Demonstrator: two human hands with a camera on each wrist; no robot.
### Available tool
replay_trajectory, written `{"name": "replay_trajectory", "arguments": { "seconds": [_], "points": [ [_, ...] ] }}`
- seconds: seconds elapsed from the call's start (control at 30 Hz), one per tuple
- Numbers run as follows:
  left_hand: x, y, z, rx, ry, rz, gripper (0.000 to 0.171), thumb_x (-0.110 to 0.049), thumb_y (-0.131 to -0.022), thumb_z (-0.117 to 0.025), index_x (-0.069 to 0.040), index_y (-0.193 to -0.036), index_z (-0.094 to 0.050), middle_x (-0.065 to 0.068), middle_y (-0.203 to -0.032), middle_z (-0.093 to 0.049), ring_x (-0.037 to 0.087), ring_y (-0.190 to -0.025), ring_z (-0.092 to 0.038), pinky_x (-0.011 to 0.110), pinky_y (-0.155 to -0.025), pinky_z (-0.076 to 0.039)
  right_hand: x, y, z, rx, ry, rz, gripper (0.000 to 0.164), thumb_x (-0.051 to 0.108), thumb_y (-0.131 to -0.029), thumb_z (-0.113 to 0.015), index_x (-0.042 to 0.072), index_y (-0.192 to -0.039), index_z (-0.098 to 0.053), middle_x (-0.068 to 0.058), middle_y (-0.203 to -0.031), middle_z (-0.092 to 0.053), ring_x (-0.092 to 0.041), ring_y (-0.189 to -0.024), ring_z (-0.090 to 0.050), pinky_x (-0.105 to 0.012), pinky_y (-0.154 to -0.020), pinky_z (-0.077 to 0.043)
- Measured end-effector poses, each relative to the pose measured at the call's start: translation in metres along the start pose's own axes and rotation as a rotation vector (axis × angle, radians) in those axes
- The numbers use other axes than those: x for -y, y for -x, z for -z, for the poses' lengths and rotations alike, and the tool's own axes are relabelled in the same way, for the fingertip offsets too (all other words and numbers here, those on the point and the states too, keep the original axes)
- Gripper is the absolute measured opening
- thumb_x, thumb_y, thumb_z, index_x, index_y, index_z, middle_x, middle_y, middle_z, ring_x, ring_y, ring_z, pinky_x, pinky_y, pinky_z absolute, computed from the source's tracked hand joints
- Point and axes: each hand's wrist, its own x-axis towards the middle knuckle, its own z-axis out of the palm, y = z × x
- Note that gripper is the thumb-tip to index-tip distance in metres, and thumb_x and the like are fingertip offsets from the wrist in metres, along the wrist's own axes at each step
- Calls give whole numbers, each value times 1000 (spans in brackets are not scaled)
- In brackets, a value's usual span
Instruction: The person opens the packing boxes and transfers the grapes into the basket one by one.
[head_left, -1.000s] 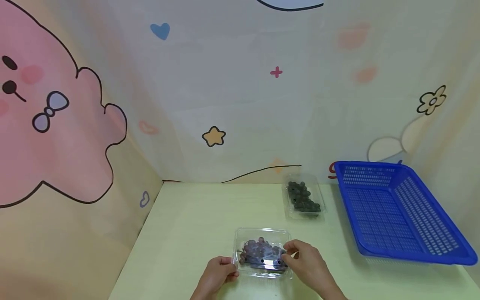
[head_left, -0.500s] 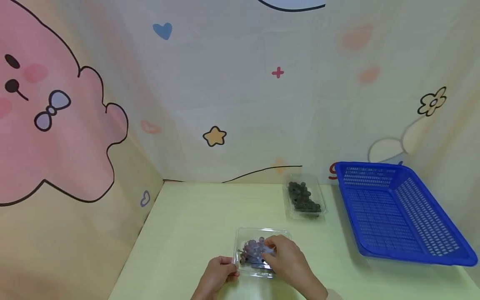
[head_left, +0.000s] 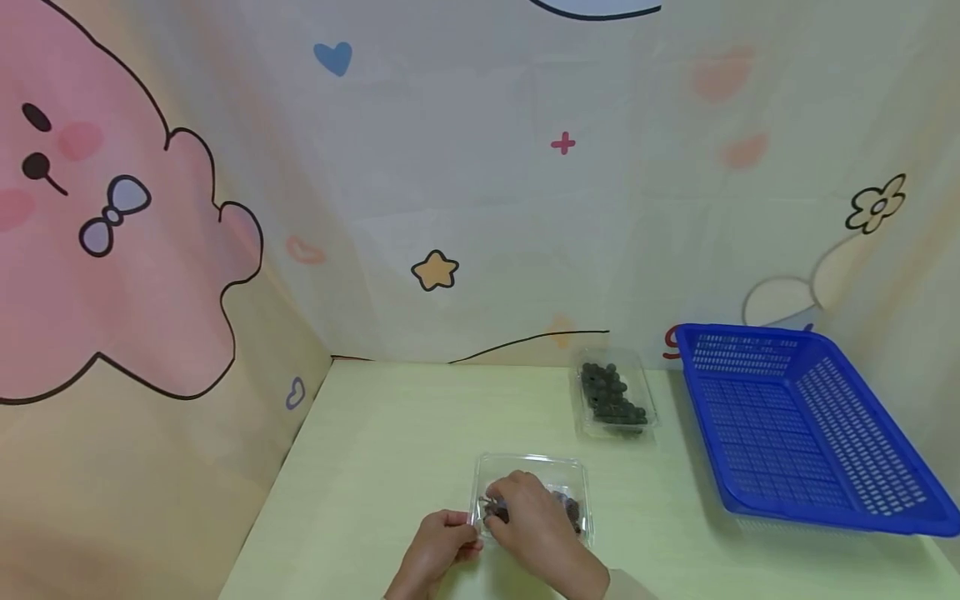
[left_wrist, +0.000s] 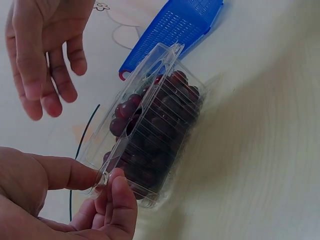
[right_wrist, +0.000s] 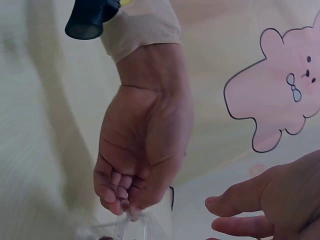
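Note:
A clear plastic clamshell box [head_left: 562, 468] of dark red grapes [head_left: 572, 510] stands near the front of the table. My left hand [head_left: 437, 542] pinches the rim at its left corner between thumb and fingers, which the left wrist view shows closely on the box [left_wrist: 167, 107]. Above the lid hovers my right hand [head_left: 536, 529], hiding much of the grapes in the head view. Its fingers are loosely bent and apart from the box in the left wrist view, where the right hand [left_wrist: 50, 55] holds nothing. The lid lies over the grapes.
A second clear box of dark grapes [head_left: 611, 400] stands at the back of the table. A large blue plastic basket [head_left: 765, 425] sits on the right side. Printed cloth [head_left: 487, 208] hangs behind the table.
My right hand has moved left across the lid, from the box's right side toward its left corner. My left hand keeps its pinch on the corner.

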Motion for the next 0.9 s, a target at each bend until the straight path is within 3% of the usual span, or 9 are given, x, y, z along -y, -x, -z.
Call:
{"name": "replay_trajectory", "arguments": {
  "seconds": [0.3,0.63,0.9],
  "points": [
    [2,0,3,13,-6,-27,22,-1,-95,-63,14,-111,-61,10,-93,-69,13,-74,-66,29,-71,-58,8,-5,-23,-75,157,149,27,2,-73,-82,7,-98,-74,-3,-94,-64,-23,-87,-59,-39,-79,-50],
    [3,0,5,26,0,-23,23,1,-95,-62,14,-113,-59,11,-97,-69,15,-77,-67,33,-75,-60,4,-4,-36,-70,235,180,26,1,-73,-82,8,-96,-74,-4,-94,-62,-25,-91,-55,-42,-82,-49],
    [2,3,8,60,-4,-39,22,3,-95,-59,15,-113,-58,11,-95,-69,15,-79,-67,33,-75,-59,3,-3,-48,-64,277,180,21,2,-74,-80,9,-92,-74,-3,-96,-59,-25,-94,-49,-37,-74,-43]
  ]
}}
